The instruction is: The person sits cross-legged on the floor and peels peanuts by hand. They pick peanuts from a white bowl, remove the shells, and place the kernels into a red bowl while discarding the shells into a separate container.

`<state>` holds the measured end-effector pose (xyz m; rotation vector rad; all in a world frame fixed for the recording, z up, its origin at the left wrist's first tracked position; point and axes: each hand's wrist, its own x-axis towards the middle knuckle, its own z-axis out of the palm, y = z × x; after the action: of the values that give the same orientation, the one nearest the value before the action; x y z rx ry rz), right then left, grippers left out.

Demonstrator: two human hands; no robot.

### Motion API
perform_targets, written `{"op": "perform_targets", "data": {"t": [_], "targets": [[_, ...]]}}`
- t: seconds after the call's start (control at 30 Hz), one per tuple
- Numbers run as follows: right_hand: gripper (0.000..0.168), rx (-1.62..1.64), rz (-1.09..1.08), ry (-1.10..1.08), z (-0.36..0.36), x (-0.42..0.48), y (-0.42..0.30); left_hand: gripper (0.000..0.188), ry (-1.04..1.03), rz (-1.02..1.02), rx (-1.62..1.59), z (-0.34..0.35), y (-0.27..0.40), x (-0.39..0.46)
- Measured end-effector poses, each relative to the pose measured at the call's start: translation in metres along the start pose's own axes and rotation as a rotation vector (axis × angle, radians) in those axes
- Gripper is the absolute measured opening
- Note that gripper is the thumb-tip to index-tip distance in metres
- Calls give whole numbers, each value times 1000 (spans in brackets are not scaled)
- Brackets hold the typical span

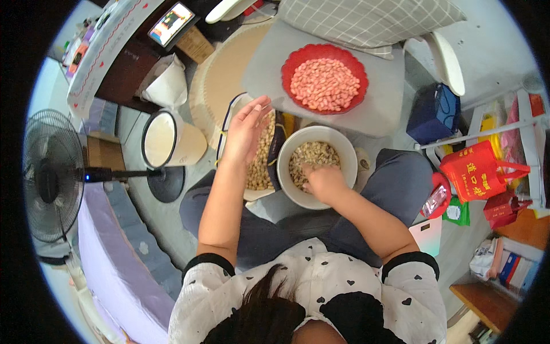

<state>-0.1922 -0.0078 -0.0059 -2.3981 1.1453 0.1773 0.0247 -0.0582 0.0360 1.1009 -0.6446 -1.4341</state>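
Note:
My left hand (249,124) is raised over a cloth-sided bag of unshelled peanuts (259,174); its fingers are bent together, and whether anything lies in them is hidden. My right hand (325,181) reaches into a white bucket (351,162), its fingertips among the peanut shells (315,151) there. The bucket stands just right of the bag, between my knees. Beyond it, a red scalloped bowl (287,71) holds shelled pink peanuts (325,84) on a grey chair seat (262,79).
At the left are a standing fan (49,176), a lidded bin (189,144) and a phone on a stand (172,23). Plaid cushion (365,23) leans behind the bowl. To the right are a dark blue bag (436,114), a red bag (472,172) and a white scale (429,235).

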Motion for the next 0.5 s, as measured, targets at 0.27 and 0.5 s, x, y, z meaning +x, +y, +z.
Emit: {"op": "perform_targets", "data": {"t": [0.27, 0.5], "targets": [[49, -9, -10, -26, 17, 6, 1, 20, 199, -185, 781, -125, -90, 10], [50, -48, 13, -129, 18, 11, 2, 18, 224, -433, 1355, -171, -156, 4]]}}
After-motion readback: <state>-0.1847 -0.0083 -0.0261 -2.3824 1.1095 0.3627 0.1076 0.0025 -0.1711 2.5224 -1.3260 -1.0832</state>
